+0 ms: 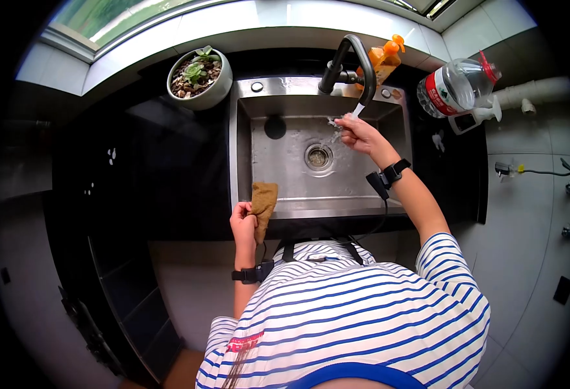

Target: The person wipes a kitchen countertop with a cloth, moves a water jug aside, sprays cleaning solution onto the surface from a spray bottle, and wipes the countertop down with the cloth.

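Observation:
My left hand point(242, 219) is closed on a brown cloth point(264, 202), which hangs over the front left corner of the steel sink point(291, 188). Under the black faucet point(361, 61), my right hand point(361, 134) is in the running water, its fingers curled in. Water splashes off the fingertips, and I cannot see whether anything lies inside them. Below this hand is the round drain point(318, 156). Both wrists wear black straps.
A potted succulent point(198, 78) stands left of the sink. Behind the faucet is an orange pump bottle point(382, 61). To the right are a large clear bottle point(453, 87) with a red label and a white spray bottle point(473, 119). Water drops point(111, 155) dot the black counter.

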Motion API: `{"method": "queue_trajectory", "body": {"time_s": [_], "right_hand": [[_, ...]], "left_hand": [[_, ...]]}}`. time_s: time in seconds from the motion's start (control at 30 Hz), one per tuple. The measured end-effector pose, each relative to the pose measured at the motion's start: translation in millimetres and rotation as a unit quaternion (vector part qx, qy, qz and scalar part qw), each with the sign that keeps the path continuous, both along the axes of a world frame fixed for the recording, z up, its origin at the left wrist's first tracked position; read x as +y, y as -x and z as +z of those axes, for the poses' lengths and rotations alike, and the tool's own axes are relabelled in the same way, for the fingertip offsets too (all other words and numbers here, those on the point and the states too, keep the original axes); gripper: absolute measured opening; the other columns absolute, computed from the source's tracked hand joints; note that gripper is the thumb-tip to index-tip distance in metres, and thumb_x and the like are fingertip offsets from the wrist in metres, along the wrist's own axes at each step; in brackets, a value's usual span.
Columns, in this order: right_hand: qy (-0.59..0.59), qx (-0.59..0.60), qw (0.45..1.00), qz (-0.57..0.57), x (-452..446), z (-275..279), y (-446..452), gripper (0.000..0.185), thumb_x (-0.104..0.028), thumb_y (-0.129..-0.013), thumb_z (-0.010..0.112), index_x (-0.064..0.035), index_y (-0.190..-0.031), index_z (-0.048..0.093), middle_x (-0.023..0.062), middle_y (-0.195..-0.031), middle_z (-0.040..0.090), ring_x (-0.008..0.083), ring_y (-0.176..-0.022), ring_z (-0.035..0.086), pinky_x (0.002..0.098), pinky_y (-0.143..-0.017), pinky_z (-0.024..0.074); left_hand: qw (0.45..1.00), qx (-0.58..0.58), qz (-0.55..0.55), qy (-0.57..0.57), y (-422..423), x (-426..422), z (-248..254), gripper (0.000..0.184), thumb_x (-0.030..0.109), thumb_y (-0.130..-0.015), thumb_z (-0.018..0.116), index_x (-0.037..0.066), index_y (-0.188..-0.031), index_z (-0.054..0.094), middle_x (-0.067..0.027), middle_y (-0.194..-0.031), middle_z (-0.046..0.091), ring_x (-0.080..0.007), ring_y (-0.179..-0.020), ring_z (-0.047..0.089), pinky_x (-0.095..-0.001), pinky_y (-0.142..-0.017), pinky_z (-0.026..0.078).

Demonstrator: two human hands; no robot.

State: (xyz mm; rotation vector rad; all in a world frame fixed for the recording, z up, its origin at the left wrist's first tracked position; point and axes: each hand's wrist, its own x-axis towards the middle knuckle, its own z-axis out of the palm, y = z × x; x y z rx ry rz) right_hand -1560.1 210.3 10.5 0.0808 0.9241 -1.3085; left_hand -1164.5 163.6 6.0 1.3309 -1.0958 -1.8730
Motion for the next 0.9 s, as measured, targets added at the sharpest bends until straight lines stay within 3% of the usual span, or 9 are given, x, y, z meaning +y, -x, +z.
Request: {"method": "queue_trajectory", "body": {"time_s": [0.1,0.2,0.27,0.3,0.43,0.57,0.63,0.77,0.9], "right_hand": [[-0.009,0.253,0.967,0.018,12.0,-5.3,24.0,0.018,-0.006,-0.086,0.065,-0.0112,-0.098,0.053,-0.0007,-0.086,0.058,0.0071,-0.065,0.05,0.022,-0.058,0.0427],[-0.076,0.431,0.887,-0.147,5.5,-17.2,60.0,0.055,0.0,-0.085,0.055,0.002,-0.136,0.034,0.0154,-0.131,0.045,0.019,-0.106,0.056,0.0277,-0.089,0.0477],[0.041,0.409,0.893,-0.185,-0.1,-42.6,99.4,0.063,0.003,-0.085,0.05,0.0048,-0.142,0.023,0.0171,-0.138,0.037,0.0181,-0.109,0.054,0.026,-0.092,0.0451],[0.036,0.371,0.903,-0.212,-8.2,-35.3,100.2,0.052,0.004,-0.085,0.048,0.0048,-0.135,0.038,0.0141,-0.125,0.051,0.0135,-0.096,0.057,0.0231,-0.082,0.0458],[-0.022,0.43,0.892,-0.138,-22.7,16.0,77.9,0.031,0.005,-0.081,0.05,-0.0008,-0.108,0.063,-0.0013,-0.082,0.062,0.0061,-0.067,0.052,0.0215,-0.062,0.0398],[-0.048,0.479,0.869,-0.112,-23.6,44.4,50.6,0.031,0.004,-0.08,0.05,-0.0015,-0.108,0.063,-0.0024,-0.081,0.061,0.0066,-0.067,0.051,0.0214,-0.063,0.0397],[-0.028,0.485,0.874,-0.019,-19.8,41.3,58.0,0.041,0.004,-0.078,0.051,-0.0024,-0.117,0.059,-0.0008,-0.094,0.062,0.0089,-0.083,0.055,0.0206,-0.073,0.0414],[0.016,0.428,0.9,-0.083,-1.4,52.8,22.0,0.062,0.005,-0.074,0.049,-0.0037,-0.135,0.044,0.0012,-0.124,0.052,0.0104,-0.111,0.047,0.021,-0.09,0.037],[-0.093,0.587,0.804,0.015,39.6,-31.4,-9.8,0.056,-0.015,-0.083,0.055,0.0005,-0.136,0.044,0.0044,-0.104,0.063,0.0157,-0.091,0.057,0.0298,-0.079,0.0455]], "left_hand": [[1.0,0.003,0.001,0.003,-1.1,-1.3,-4.7,0.029,-0.016,-0.064,0.038,0.004,-0.082,0.049,-0.0022,-0.091,0.056,-0.0074,-0.075,0.049,-0.0179,-0.055,0.034],[1.0,0.007,0.003,0.004,-0.8,-0.9,-5.2,0.029,-0.016,-0.064,0.038,0.004,-0.082,0.049,-0.0019,-0.091,0.055,-0.0072,-0.075,0.049,-0.0181,-0.054,0.034],[1.0,0.013,0.004,-0.003,-1.6,0.3,-4.0,0.03,-0.016,-0.063,0.038,0.004,-0.082,0.05,-0.0017,-0.091,0.055,-0.0071,-0.075,0.048,-0.018,-0.054,0.034],[1.0,0.014,0.005,-0.003,-3.0,1.2,-5.3,0.03,-0.016,-0.063,0.038,0.004,-0.082,0.05,-0.0017,-0.091,0.055,-0.0071,-0.075,0.048,-0.018,-0.054,0.034],[1.0,0.016,0.004,0.008,-12.2,4.9,-7.5,0.03,-0.016,-0.062,0.038,0.004,-0.082,0.05,-0.0013,-0.09,0.054,-0.0068,-0.075,0.048,-0.0179,-0.054,0.034],[1.0,0.014,0.003,0.012,-22.2,11.2,-11.8,0.029,-0.016,-0.062,0.038,0.004,-0.081,0.049,-0.0007,-0.089,0.052,-0.0065,-0.074,0.046,-0.018,-0.054,0.033],[1.0,0.015,0.002,0.007,-25.9,13.8,-7.5,0.029,-0.016,-0.062,0.038,0.004,-0.081,0.049,-0.0007,-0.089,0.052,-0.0066,-0.074,0.046,-0.018,-0.054,0.033],[1.0,0.019,0.005,0.022,-28.2,20.0,0.6,0.029,-0.015,-0.062,0.038,0.004,-0.081,0.049,-0.0007,-0.091,0.051,-0.0069,-0.074,0.045,-0.0181,-0.055,0.032],[0.999,-0.009,0.015,0.046,-30.7,35.9,4.7,0.028,-0.015,-0.062,0.039,0.003,-0.081,0.049,-0.0011,-0.088,0.052,-0.0068,-0.073,0.045,-0.0181,-0.055,0.032]]}}
